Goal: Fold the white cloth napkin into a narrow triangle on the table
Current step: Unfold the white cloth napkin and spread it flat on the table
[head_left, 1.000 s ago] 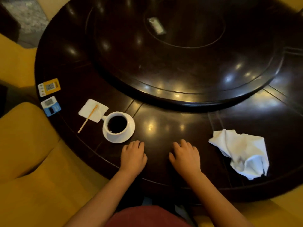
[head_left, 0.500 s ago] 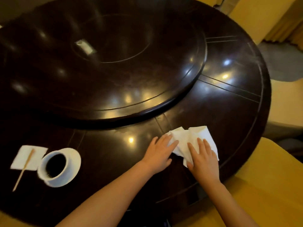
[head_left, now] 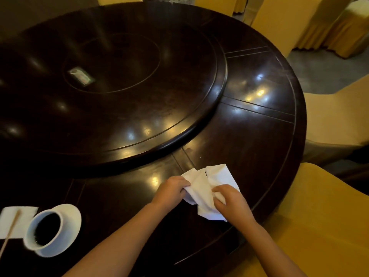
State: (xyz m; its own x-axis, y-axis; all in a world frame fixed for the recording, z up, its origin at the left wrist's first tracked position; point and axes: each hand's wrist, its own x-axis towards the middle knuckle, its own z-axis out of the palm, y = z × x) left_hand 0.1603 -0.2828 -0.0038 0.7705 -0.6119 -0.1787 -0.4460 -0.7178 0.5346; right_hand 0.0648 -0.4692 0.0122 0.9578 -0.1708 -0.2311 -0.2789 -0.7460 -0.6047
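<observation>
The white cloth napkin (head_left: 201, 191) lies crumpled on the dark round table (head_left: 249, 136), near its front right edge. My left hand (head_left: 170, 189) pinches the napkin's left edge with curled fingers. My right hand (head_left: 229, 198) grips the cloth's right side, fingers closed over a bunched fold. Part of the napkin is hidden under both hands. Its far corners spread flat toward the raised turntable.
A raised lazy Susan (head_left: 111, 92) fills the table's middle, with a small card (head_left: 80, 76) on it. A white cup of dark coffee on a saucer (head_left: 51, 229) stands at the lower left beside a paper napkin and wooden stirrer (head_left: 12, 224). Yellow-covered chairs (head_left: 319, 216) ring the right side.
My view swung right from the coffee cup to the napkin. Both hands moved from resting flat on the table onto the napkin and have closed on it, bunching the cloth.
</observation>
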